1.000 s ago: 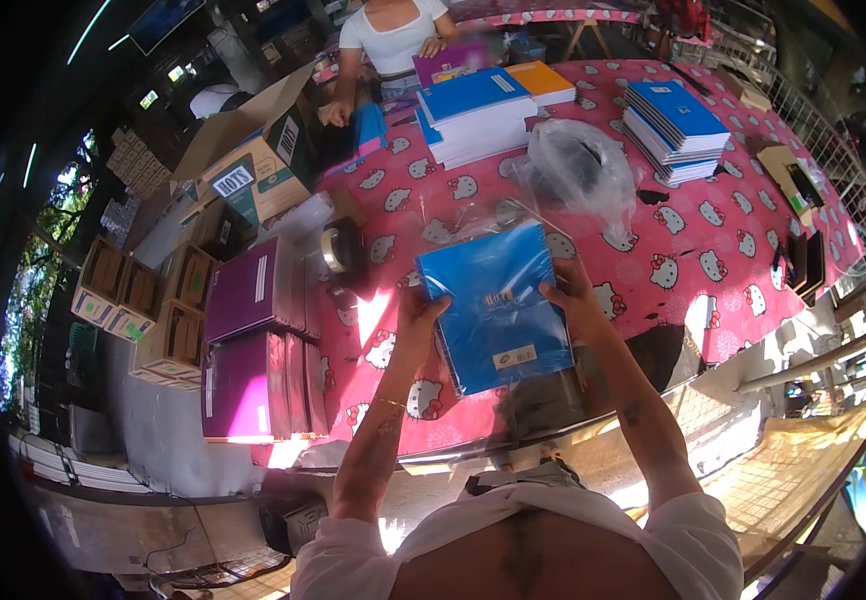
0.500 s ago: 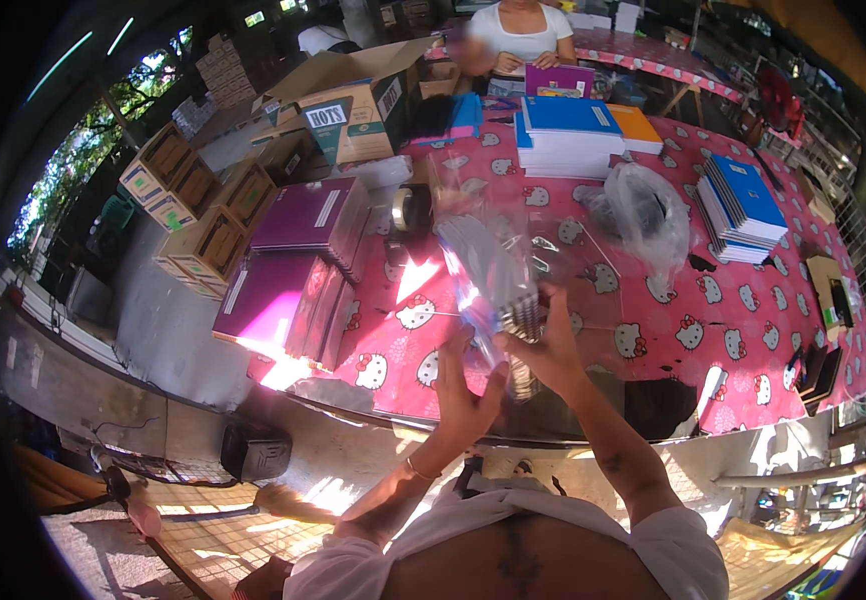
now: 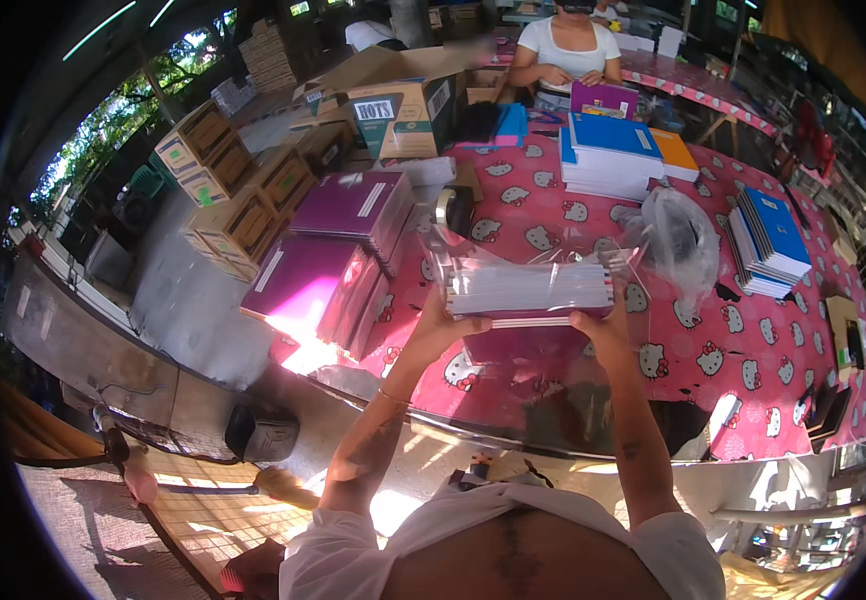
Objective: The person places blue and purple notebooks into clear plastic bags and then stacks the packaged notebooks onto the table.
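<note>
I hold a stack of notebooks wrapped in a clear plastic bag (image 3: pixel 528 288) level above the pink patterned tablecloth (image 3: pixel 723 350). My left hand (image 3: pixel 445 322) grips the bundle's left end from below. My right hand (image 3: pixel 603 325) grips its right end. The page edges face me, and loose plastic sticks up at both ends. A purple notebook (image 3: pixel 513 345) lies on the table just under the bundle.
Purple notebook stacks (image 3: pixel 338 240) lie to the left. Blue stacks sit at the back (image 3: pixel 608 150) and at the right (image 3: pixel 768 240). A crumpled clear bag (image 3: pixel 675 240) lies right of the bundle. Cardboard boxes (image 3: pixel 233 190) stand at the left; a person (image 3: pixel 568 45) sits across the table.
The bundle, held up flat showing a blue cover a second ago, is now turned level with its page edges toward me. My view has swung left and back.
</note>
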A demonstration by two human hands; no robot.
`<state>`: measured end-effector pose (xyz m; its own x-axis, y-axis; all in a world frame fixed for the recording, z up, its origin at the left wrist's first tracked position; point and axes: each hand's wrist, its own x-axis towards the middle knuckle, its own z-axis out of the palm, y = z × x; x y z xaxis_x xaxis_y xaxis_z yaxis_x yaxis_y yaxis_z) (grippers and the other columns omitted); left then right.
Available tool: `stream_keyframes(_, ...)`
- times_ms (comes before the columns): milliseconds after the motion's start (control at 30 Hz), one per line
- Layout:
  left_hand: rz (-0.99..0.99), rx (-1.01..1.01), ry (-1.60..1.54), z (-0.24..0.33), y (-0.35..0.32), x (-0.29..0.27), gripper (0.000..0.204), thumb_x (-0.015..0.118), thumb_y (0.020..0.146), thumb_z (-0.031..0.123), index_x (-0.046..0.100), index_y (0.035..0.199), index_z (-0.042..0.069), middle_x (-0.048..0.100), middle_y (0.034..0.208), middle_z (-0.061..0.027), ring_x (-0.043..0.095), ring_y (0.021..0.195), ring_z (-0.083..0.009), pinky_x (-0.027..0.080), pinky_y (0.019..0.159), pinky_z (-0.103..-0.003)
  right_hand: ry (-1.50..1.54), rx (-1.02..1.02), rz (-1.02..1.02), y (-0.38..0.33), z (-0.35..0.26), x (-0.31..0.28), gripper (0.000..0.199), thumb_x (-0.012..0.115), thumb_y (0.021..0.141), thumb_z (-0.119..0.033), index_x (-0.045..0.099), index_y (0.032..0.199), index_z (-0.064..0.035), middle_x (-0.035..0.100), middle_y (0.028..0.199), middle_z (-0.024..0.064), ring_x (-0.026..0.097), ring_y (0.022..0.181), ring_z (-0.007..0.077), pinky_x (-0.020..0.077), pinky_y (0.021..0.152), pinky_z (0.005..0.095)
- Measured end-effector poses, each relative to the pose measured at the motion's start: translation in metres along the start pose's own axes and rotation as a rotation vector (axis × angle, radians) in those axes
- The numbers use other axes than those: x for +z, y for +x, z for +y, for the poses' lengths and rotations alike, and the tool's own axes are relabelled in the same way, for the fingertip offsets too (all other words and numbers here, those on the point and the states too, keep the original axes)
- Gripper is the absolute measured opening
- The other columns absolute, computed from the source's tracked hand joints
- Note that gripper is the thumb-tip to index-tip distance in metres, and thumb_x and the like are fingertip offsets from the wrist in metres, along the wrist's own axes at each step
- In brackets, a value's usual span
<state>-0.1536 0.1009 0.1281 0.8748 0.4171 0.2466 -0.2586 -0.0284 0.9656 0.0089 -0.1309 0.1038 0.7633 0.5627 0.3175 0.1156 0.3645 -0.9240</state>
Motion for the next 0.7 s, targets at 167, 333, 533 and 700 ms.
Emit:
stream_keyframes(167,-0.569,-0.038,-0.286,-0.011,0.040,0.014,0.115,0.083,0.076,0.031,0.007,0.159,0.008,0.020,0.162,-0.0111,0.014,0.150,-0.0260,0.010,0.122,-0.040,0.062,-0.300,0.258,-0.026,-0.020,-0.030,0.101,0.092,0.069,-0.029,0.031,0.146,-0.0054,0.059,0.120,0.0062,0.053,0.118,0.0211,0.0474,0.098,0.0389)
stream_keyframes(333,0.274,-0.063,0.158,-0.073,0.134,-0.106,0.054,0.070,0.091,0.041,0.061,0.128,0.004,0.066,0.102,-0.0079,0.063,0.090,-0.0170,0.054,0.081,-0.034,-1.370,-0.549,-0.086,0.001,-0.175,0.042,0.074,0.085,0.069,-0.037,0.057,0.132,-0.0116,0.061,0.124,0.0074,0.056,0.120,0.0258,0.0365,0.108,0.0447)
stream_keyframes(533,0.304,-0.684,0.337,-0.132,0.198,-0.138,0.017,0.072,0.086,0.022,0.070,0.088,0.005,0.060,0.076,0.0010,0.053,0.061,-0.0098,0.042,0.047,-0.029,-1.385,-0.464,-0.277,0.027,-0.179,0.081,0.031,0.083,0.070,-0.033,0.065,0.080,-0.0103,0.065,0.085,0.0031,0.063,0.087,0.0283,0.0428,0.088,0.0440)
stream_keyframes(700,0.401,-0.466,-0.286,-0.168,0.178,-0.116,0.011,0.070,0.086,0.016,0.066,0.090,0.007,0.048,0.062,0.0031,0.047,0.050,-0.0114,0.034,0.042,-0.025,-1.295,-0.310,-0.340,0.029,-0.167,0.099,0.034,0.080,0.075,-0.034,0.066,0.093,-0.0095,0.066,0.087,0.0059,0.065,0.087,0.0299,0.0454,0.081,0.0413)
